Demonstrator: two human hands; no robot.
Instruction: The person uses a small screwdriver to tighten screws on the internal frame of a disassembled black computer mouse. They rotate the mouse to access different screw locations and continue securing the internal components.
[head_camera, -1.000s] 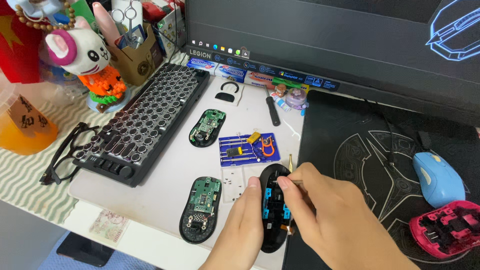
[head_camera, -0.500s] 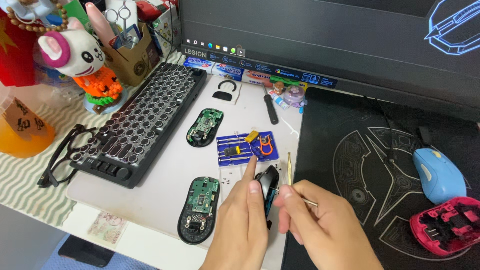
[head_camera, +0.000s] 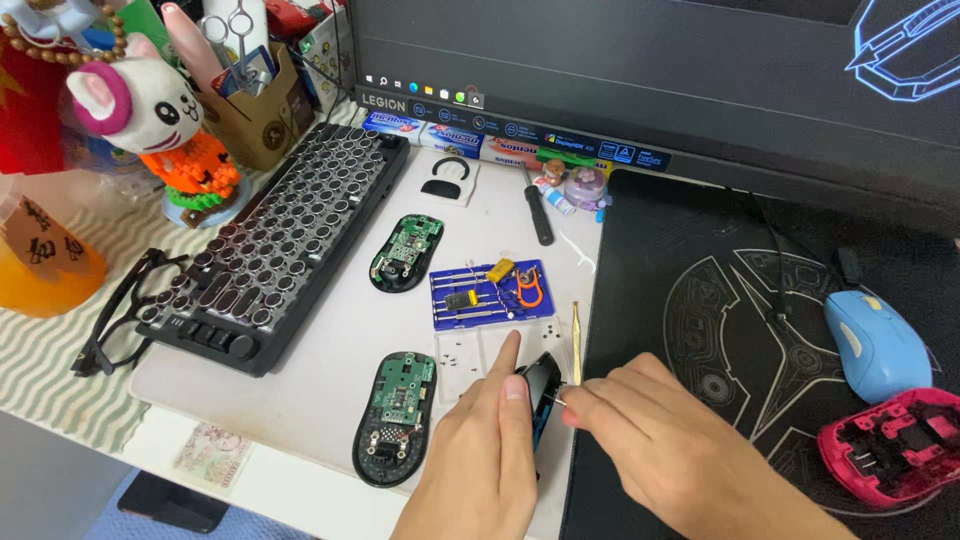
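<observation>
At bench front edge | left hand grip clamps black mouse shell on edge | right hand pinches small tool at it | steady shell, light pressure.

A blue mouse and pink shell lie on a black line-patterned mat.

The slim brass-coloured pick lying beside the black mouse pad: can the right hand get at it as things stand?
Probably yes. The slim brass-coloured pick lies uncovered just above the right hand, with nothing between them. But that hand's fingertips pinch a small tool against the black mouse shell, so it isn't free.
</observation>
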